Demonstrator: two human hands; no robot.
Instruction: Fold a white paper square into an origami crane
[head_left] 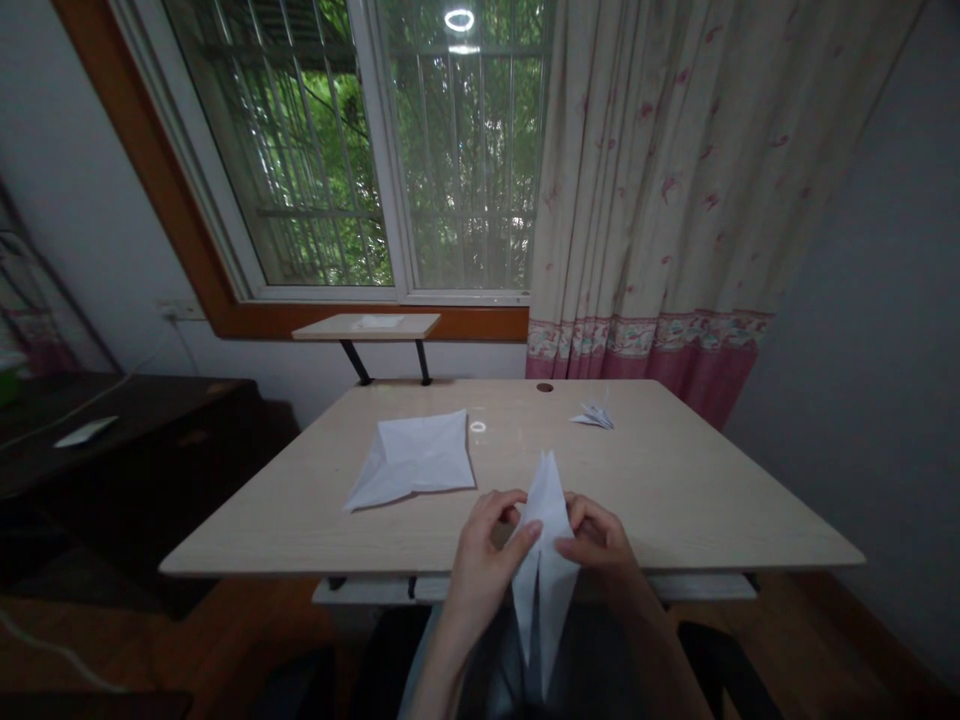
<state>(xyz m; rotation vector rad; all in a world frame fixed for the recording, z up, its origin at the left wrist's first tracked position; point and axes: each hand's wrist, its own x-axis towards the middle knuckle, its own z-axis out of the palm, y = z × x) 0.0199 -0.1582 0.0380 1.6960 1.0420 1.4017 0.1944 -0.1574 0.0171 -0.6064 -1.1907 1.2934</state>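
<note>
Here the folded paper (545, 540) sits pinched between both hands' fingertips (531, 530)

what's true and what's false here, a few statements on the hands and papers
1. The left hand and right hand both hold the pointed folded paper. True.
2. A creased sheet lies on the table. True.
3. The small paper figure sits on the creased sheet. False: it lies apart, on the table's far side.
4. The curtain covers the whole window. False: it hangs at the right.
</note>
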